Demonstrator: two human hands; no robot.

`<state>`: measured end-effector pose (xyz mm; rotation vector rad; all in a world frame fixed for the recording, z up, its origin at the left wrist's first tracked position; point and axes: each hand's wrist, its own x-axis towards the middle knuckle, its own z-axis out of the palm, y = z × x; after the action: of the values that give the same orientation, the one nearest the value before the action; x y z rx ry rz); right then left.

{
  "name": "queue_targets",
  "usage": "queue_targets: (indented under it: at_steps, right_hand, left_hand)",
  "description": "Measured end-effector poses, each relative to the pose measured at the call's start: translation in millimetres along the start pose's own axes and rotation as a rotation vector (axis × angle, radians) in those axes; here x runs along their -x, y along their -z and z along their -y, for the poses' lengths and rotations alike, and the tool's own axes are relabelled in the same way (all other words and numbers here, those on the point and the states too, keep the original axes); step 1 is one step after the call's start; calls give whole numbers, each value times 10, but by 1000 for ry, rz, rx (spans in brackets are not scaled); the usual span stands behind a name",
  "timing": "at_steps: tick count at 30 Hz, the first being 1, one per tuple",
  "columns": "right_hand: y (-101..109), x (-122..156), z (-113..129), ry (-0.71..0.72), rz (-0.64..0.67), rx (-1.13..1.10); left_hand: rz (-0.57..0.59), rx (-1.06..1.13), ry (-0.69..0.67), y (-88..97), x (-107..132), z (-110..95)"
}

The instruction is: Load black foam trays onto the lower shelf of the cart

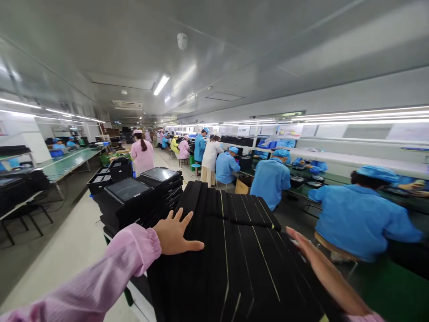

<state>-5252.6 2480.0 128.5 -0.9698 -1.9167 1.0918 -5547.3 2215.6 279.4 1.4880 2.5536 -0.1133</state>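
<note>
Right in front of me lie black slabs [246, 255], packed side by side in two rows, with thin pale lines along their edges. My left hand [176, 232], in a pink sleeve, rests on the left part of the pile with its fingers spread. Along the right side of the pile is my right hand [315, 261], held edge-on with fingers stretched out; whether it touches the slabs I cannot tell. Neither hand grips anything. Just beyond my left hand stand stacked black trays [129, 194], the top ones with a shiny dark surface.
Workers in blue [362, 214] sit along a green bench [304, 190] on the right. A person in pink [142, 154] stands ahead beside black crates [100, 179]. Another long green table [72, 163] runs along the left, past the pale floor aisle [80, 228].
</note>
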Motion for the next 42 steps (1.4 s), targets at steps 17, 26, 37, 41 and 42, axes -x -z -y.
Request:
queue_targets:
  at_steps: [17, 26, 37, 41, 42]
  right_hand:
    - [-467, 183, 1006, -23, 369, 852]
    - [-209, 240, 788, 13, 289, 756]
    - [-171, 212, 488, 61, 241, 724]
    - [-194, 206, 449, 62, 233, 738]
    - [-199, 205, 450, 63, 232, 740]
  left_hand:
    - [3, -25, 48, -10, -62, 260]
    - [18, -4, 197, 28, -115, 551]
    - [-170, 146, 292, -143, -239, 567]
    - [-257, -15, 225, -33, -208, 559]
    - [-287, -67, 212, 4, -203, 553]
